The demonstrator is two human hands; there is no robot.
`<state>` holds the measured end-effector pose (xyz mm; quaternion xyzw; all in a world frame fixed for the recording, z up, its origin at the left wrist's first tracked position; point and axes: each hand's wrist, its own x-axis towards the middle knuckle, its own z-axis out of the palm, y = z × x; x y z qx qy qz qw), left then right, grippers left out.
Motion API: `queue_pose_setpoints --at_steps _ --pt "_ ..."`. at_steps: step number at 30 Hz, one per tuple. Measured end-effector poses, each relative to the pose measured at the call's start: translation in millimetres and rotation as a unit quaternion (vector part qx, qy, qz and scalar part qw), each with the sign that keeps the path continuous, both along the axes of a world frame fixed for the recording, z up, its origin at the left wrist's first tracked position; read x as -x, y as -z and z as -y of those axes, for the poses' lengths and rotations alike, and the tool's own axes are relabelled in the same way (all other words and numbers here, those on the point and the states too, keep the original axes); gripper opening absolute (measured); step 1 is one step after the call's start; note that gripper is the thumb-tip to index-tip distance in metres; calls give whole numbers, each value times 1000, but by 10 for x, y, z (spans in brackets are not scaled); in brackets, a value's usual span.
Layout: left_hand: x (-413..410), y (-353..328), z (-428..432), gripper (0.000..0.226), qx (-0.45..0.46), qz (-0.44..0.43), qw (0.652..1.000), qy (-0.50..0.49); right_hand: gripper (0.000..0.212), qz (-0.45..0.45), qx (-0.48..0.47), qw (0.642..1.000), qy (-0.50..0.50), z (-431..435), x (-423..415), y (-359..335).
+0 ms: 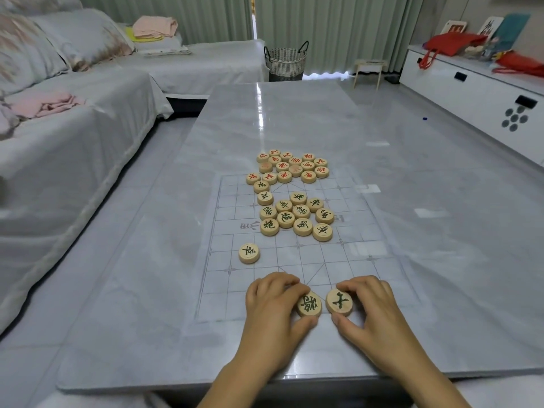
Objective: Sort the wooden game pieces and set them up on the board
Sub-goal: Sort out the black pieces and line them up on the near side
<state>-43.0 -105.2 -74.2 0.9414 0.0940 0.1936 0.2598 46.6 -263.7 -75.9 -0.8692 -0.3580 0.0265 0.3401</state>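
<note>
We log two green-lettered wooden pieces side by side at six o'clock on the clear board (356,260), which lies on the grey table (294,113): our left hand (272,310) pinches the left piece (309,304) between curled fingers and thumb, our right hand (372,309) the right piece (339,301) likewise. A lone green piece (249,253) lies at eight o'clock, a green-lettered cluster (294,214) mid-board, and a red-lettered cluster (293,166) at twelve o'clock, by the far edge.
</note>
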Motion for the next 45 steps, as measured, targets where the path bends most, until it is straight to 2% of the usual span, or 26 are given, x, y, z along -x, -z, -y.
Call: queue_pose_setpoints --at_steps 6,11,14,17,22,27,30,35,39,45 --pt "28 -21 20 49 17 0 1000 0 38 -6 4 1000 -12 -4 8 -25" --pt "150 -85 -122 67 49 -21 998 -22 43 -14 7 1000 -10 5 8 -43" --pt "300 -93 -311 67 71 -27 995 -69 50 -24 9 1000 -10 2 17 -44" --pt "377 -57 -404 66 65 -53 994 -66 52 -22 14 1000 -10 1 24 -51" --pt "353 3 -330 43 32 -42 996 -70 49 -15 19 1000 -13 0 22 -44" --pt "367 13 -318 57 58 -24 996 -67 44 -5 21 1000 -17 6 4 -20" --pt "371 7 -316 51 61 -32 995 -71 44 -2 26 1000 -15 5 0 -11" --pt "391 -22 -309 54 69 -59 993 -70 46 -3 26 1000 -12 1 1 -5" --pt "415 -49 -308 71 77 -76 992 -68 48 -16 9 1000 -17 4 6 -17" --pt "425 -36 -313 48 128 -51 987 -79 38 -55 -30 998 7 6 16 -46"
